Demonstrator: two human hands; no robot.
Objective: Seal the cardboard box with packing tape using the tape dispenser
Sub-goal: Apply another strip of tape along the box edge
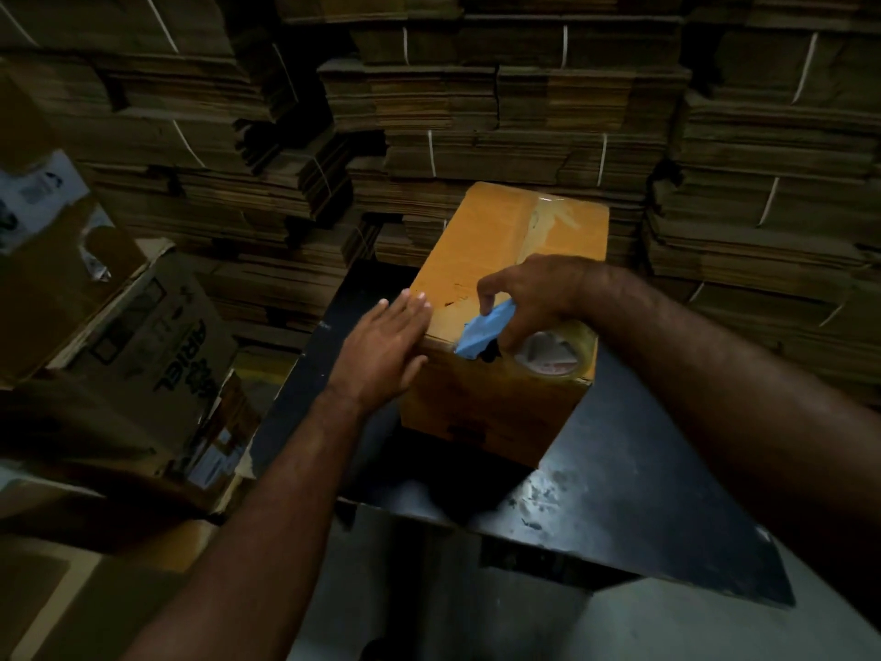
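A closed brown cardboard box stands on a dark table. A strip of clear tape runs along the top seam toward the far end. My right hand grips a blue tape dispenser with a clear tape roll, held at the box's near top edge. My left hand lies flat with fingers spread against the box's near left corner, holding nothing.
Tall stacks of flattened, tied cardboard fill the wall behind and on both sides. An open printed carton leans at the left, close to the table. A grey floor shows below the table's near edge.
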